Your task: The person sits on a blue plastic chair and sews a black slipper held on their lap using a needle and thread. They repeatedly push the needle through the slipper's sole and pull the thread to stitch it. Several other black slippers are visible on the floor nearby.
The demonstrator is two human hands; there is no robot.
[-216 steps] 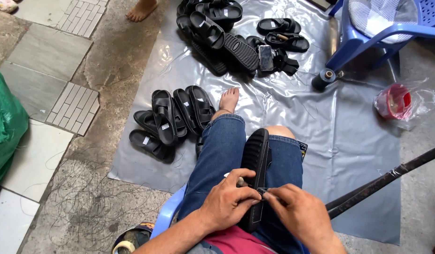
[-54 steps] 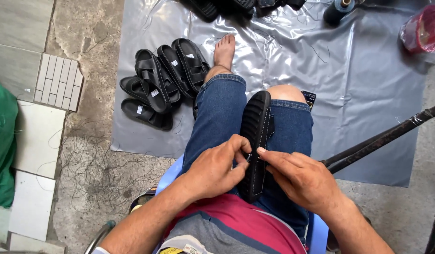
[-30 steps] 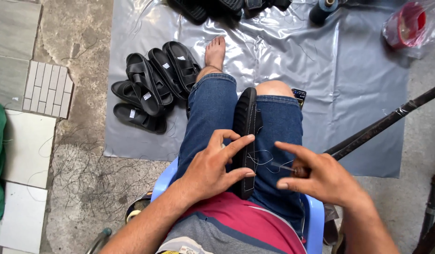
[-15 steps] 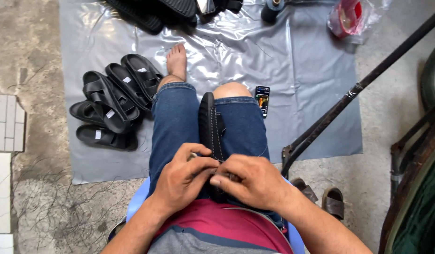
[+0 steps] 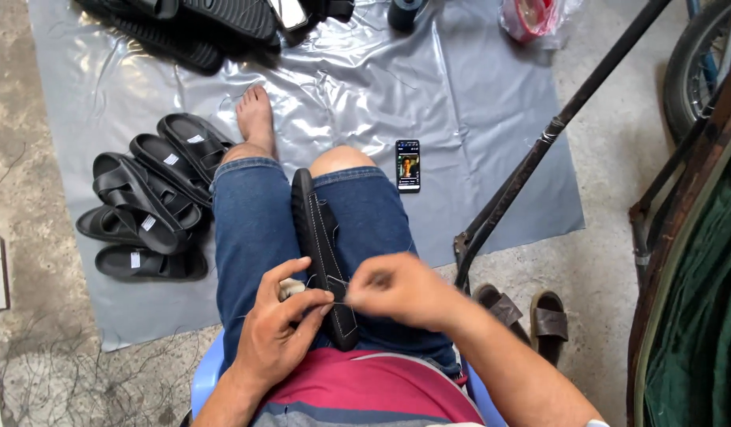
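Black sandal sole: wedged upright on edge between denim-clad thighs, long axis running 12 to 6 o'clock, white stitching along its side.

Left hand: at 7 o'clock of the sole, forearm rising from the lower edge, fingers curled against the sole's near end, thumb and forefinger pinched on a small pale object; what that object is cannot be told.

Right hand: at 4 o'clock of the sole, blurred, fingertips bunched together just beside the sole's edge, forearm angled down toward 5 o'clock. Thin thread stretched between both hands, touching the sole.

Grey plastic sheet: spread over the concrete floor, beneath the feet.

Finished black sandals: stacked pile at 9 o'clock of the left thigh, on the sheet.

Further black sandals: heaped at 11 o'clock, top edge.

Phone: flat on the sheet at 1 o'clock of the right knee, screen lit.

Dark metal bar: slanted from 1 o'clock down to the floor beside the right hip.

Brown sandals: pair on the concrete at 3 o'clock of the right hand.

Blue plastic stool: under the seated person, edge visible at 7 o'clock.
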